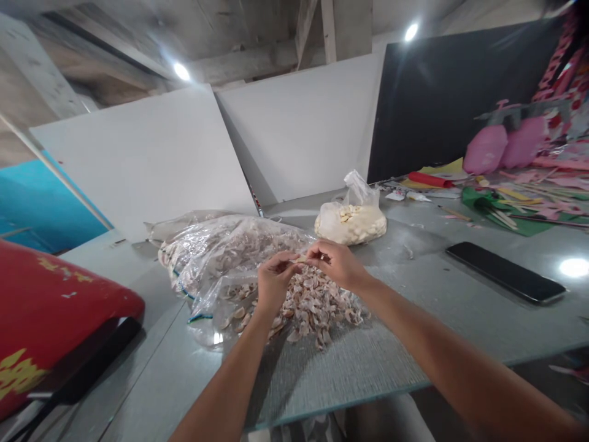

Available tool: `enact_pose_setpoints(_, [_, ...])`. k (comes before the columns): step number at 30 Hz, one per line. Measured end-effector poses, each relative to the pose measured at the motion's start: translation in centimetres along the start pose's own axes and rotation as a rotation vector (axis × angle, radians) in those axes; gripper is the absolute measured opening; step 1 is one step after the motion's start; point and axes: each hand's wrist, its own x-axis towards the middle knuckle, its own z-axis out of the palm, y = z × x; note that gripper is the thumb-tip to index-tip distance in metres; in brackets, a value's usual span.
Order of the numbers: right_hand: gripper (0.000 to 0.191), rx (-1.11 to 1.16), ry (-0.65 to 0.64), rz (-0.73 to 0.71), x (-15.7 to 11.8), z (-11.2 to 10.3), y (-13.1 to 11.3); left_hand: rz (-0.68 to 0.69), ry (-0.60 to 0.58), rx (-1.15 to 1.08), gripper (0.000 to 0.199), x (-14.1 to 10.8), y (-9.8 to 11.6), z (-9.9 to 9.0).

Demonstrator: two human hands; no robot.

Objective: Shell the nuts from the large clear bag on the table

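My left hand [275, 277] and my right hand [338, 263] meet over a pile of thin, curled, pale brown shells [317, 307]. Thumbs and fingertips of both hands pinch one small pale yellowish piece [302, 259], mostly covered by the fingers, so its exact kind is unclear. Left of the pile lies a large clear plastic bag [216, 245], full of similar brownish-white pieces, its mouth spread towards me with some spilling out. Behind my right hand stands a smaller clear bag [352, 224] holding cream-coloured pieces.
A black phone [505, 272] lies on the grey table [368, 368] at right. Beyond it are coloured paper scraps [510, 209], a red roll [430, 179] and pink bottles [485, 149]. A red object with a black strap [92, 362] occupies the left. White boards [299, 123] lean behind.
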Motion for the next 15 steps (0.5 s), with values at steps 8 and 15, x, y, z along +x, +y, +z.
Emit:
enact_pose_setpoints(8, [0.009, -0.157, 0.006, -0.071, -0.25, 0.12, -0.35, -0.035, 0.015, -0.018, 0.026, -0.06, -0.22, 0.13])
enact_pose_setpoints(15, [0.014, 0.009, 0.113, 0.040, -0.20, 0.16, -0.48, -0.012, 0.038, -0.019, 0.026, 0.08, -0.58, -0.01])
